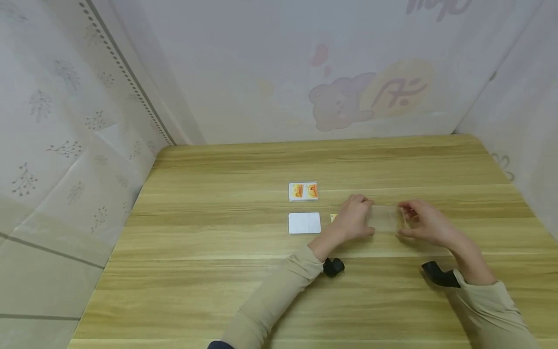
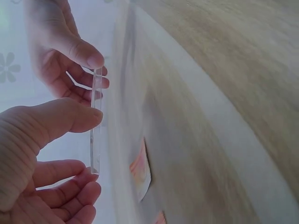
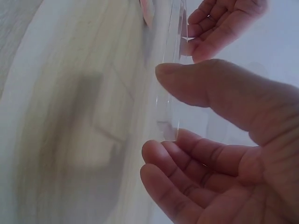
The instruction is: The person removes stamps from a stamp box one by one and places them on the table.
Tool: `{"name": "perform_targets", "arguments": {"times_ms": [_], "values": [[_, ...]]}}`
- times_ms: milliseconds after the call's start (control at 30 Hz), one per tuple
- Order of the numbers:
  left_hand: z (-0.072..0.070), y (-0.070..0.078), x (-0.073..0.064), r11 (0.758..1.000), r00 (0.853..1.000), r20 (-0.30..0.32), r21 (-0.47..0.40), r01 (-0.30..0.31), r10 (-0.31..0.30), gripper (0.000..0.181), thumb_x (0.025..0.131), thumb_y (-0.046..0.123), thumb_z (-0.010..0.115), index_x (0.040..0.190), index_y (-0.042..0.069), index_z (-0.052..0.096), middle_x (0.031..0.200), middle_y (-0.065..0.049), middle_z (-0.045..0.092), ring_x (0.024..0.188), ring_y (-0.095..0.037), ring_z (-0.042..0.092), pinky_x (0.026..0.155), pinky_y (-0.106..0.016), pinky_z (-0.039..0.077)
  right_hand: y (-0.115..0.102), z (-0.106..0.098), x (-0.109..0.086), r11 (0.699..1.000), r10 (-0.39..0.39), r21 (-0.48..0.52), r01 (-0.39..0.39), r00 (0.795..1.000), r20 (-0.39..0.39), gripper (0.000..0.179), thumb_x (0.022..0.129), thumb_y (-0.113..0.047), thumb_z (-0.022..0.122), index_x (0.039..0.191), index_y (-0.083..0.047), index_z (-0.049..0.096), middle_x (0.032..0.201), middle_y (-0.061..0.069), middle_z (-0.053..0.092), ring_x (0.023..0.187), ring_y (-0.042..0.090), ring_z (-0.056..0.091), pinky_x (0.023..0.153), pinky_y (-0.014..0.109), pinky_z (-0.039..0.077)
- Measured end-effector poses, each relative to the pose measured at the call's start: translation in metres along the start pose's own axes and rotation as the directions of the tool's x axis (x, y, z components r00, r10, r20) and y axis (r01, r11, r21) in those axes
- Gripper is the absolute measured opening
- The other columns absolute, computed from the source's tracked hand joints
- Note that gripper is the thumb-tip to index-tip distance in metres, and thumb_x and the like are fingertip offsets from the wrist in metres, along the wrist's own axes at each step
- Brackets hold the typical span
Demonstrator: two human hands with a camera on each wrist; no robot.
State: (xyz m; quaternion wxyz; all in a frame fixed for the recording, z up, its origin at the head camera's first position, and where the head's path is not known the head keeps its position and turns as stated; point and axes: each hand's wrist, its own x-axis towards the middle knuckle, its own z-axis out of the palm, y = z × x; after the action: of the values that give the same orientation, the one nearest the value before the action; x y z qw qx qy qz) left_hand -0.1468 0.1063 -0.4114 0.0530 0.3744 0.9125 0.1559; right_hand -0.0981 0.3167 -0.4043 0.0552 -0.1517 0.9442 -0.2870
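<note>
A thin, clear plastic rectangle (image 1: 385,219), which looks like a flat case or lid, is held above the table between both hands. My left hand (image 1: 354,218) grips its left end, thumb at the near edge and fingers at the far one. The right hand (image 1: 429,225) holds the opposite end in the same way. In the left wrist view the plastic (image 2: 96,126) appears edge-on. Partly hidden by the left hand, a yellow-orange printed card (image 1: 333,217) lies on the table.
Left of the hands lies a white rectangular card or case (image 1: 304,223). Behind it sits a clear-edged case (image 1: 303,191) with two orange pictures. The wooden table (image 1: 196,291) meets patterned curtains (image 1: 244,72) at its back and sides.
</note>
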Motion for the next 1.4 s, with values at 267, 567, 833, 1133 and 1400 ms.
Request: {"name": "perform_targets", "arguments": {"times_ms": [267, 567, 833, 1133, 1400], "values": [[-0.010, -0.009, -0.011, 0.997, 1.000, -0.005, -0.074, -0.008, 0.008, 0.062, 0.077, 0.027, 0.075, 0.129, 0.002, 0.054, 0.126, -0.008, 0.055, 0.115, -0.021, 0.048, 0.097, -0.025, 0.038, -0.008, 0.004, 0.004, 0.997, -0.072, 0.005, 0.072, 0.996, -0.043, 0.060, 0.069, -0.009, 0.082, 0.114, 0.015, 0.051, 0.096, 0.017, 0.056, 0.087, 0.029, 0.055, 0.075, 0.042, 0.050], [-0.018, -0.018, -0.023, 0.994, 1.000, -0.020, -0.108, 0.005, -0.007, 0.062, 0.077, 0.026, 0.075, 0.130, 0.001, 0.053, 0.126, -0.009, 0.054, 0.118, -0.023, 0.046, 0.099, -0.027, 0.037, -0.016, 0.011, 0.008, 0.987, -0.156, 0.010, 0.158, 0.981, -0.113, 0.058, 0.066, -0.006, 0.083, 0.111, 0.013, 0.053, 0.093, 0.014, 0.056, 0.083, 0.023, 0.055, 0.072, 0.034, 0.052], [-0.027, -0.024, -0.034, 0.992, 0.999, -0.021, -0.120, 0.026, -0.028, 0.066, 0.076, 0.026, 0.078, 0.131, 0.001, 0.052, 0.128, -0.009, 0.053, 0.119, -0.021, 0.045, 0.102, -0.025, 0.034, -0.027, 0.013, 0.014, 0.991, -0.131, 0.024, 0.133, 0.988, -0.082, 0.058, 0.069, -0.009, 0.082, 0.114, 0.012, 0.052, 0.095, 0.015, 0.055, 0.086, 0.027, 0.056, 0.076, 0.045, 0.051], [-0.032, -0.033, -0.045, 0.984, 0.999, -0.043, -0.179, 0.023, -0.031, 0.066, 0.077, 0.024, 0.077, 0.132, -0.001, 0.050, 0.129, -0.010, 0.052, 0.117, -0.022, 0.046, 0.100, -0.027, 0.036, -0.036, 0.018, 0.021, 0.983, -0.179, 0.027, 0.183, 0.979, -0.096, 0.055, 0.068, -0.004, 0.082, 0.112, 0.013, 0.053, 0.092, 0.013, 0.055, 0.084, 0.025, 0.056, 0.074, 0.044, 0.052], [-0.035, -0.039, -0.054, 0.980, 0.998, -0.060, -0.198, 0.017, -0.029, 0.064, 0.078, 0.020, 0.075, 0.132, -0.002, 0.050, 0.129, -0.011, 0.052, 0.117, -0.024, 0.046, 0.100, -0.027, 0.037, -0.045, 0.020, 0.026, 0.983, -0.175, 0.036, 0.178, 0.982, -0.077, 0.056, 0.069, -0.005, 0.081, 0.113, 0.013, 0.053, 0.094, 0.016, 0.057, 0.085, 0.027, 0.057, 0.075, 0.045, 0.052]]}}
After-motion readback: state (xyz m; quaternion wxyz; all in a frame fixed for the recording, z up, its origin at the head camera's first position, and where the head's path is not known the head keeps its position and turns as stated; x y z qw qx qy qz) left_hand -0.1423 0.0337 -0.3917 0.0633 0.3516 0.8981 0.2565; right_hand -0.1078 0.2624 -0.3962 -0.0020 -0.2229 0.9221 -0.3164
